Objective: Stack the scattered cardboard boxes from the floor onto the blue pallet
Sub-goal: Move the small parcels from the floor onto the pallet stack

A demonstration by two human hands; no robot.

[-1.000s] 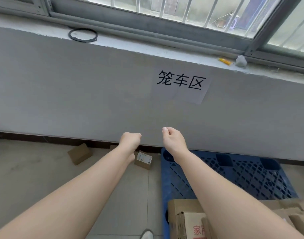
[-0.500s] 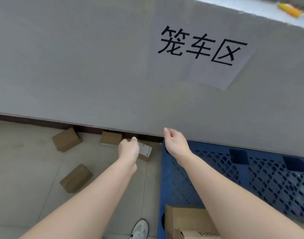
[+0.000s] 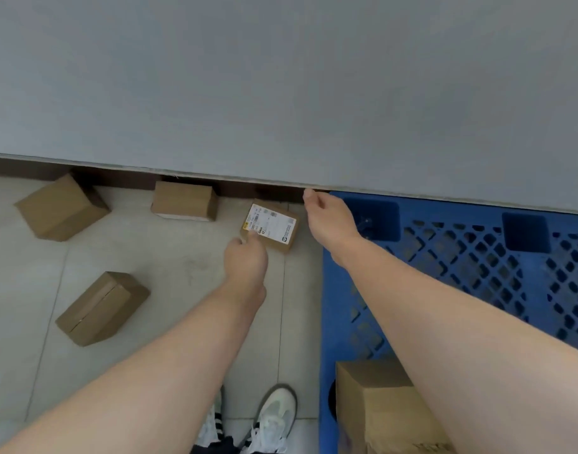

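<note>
Several small cardboard boxes lie on the tiled floor by the wall. A box with a white shipping label [image 3: 271, 223] sits just left of the blue pallet [image 3: 461, 267]. My left hand [image 3: 246, 262] reaches toward it, fingers loosely curled, one fingertip at the label's near corner, holding nothing. My right hand [image 3: 330, 217] hovers over the pallet's far-left corner, fingers loosely curled and empty. Plain boxes lie at the wall's base [image 3: 184, 200], at the far left [image 3: 61, 208] and nearer on the left [image 3: 102, 308]. One box [image 3: 379, 401] stands on the pallet's near edge.
A grey wall [image 3: 281, 86] with a dark skirting strip closes off the far side. My white shoes [image 3: 274, 417] stand on the tiles just left of the pallet. Bare floor tiles lie between the boxes.
My head has tipped down, so the window and the wall sign left the view. My left hand has moved down and forward to the labelled box. My right hand stays near the pallet corner.
</note>
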